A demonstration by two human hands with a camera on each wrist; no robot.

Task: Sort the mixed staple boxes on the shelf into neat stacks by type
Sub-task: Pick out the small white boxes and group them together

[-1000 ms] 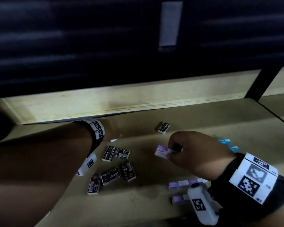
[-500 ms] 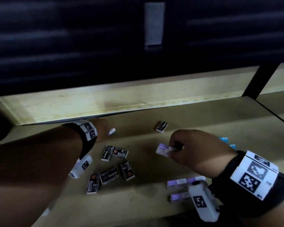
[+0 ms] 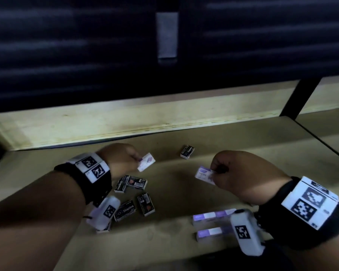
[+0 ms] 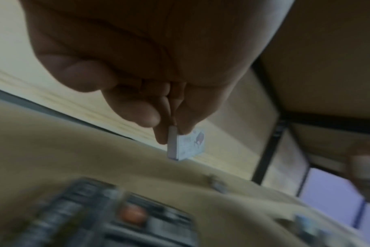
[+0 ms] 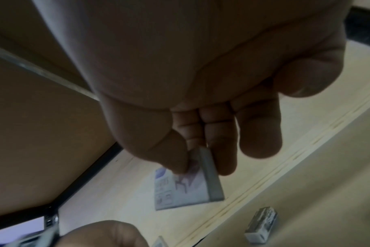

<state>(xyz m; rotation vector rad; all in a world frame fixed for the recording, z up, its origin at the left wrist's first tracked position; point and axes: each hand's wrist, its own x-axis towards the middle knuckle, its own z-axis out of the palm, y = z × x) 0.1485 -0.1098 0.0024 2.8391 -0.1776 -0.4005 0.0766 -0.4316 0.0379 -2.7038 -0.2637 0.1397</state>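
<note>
Loose boxes (image 3: pixel 134 194) lie left on the shelf (image 3: pixel 243 153), two stacked boxes (image 3: pixel 211 223) right.

The left wrist camera (image 3: pixel 104 212) hides part of a black staple box (image 3: pixel 103 228); black staple boxes (image 4: pixel 108 215) below the left hand are blurred, print unreadable; purple boxes (image 3: pixel 211 216) partly covered.

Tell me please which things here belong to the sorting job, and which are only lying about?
Belong to the job:
- white-purple box in the left hand
- white-purple box in the right hand
- black boxes, scattered
- lone black box
- purple boxes near the front edge

Just there:
- shelf
- dark post
</note>
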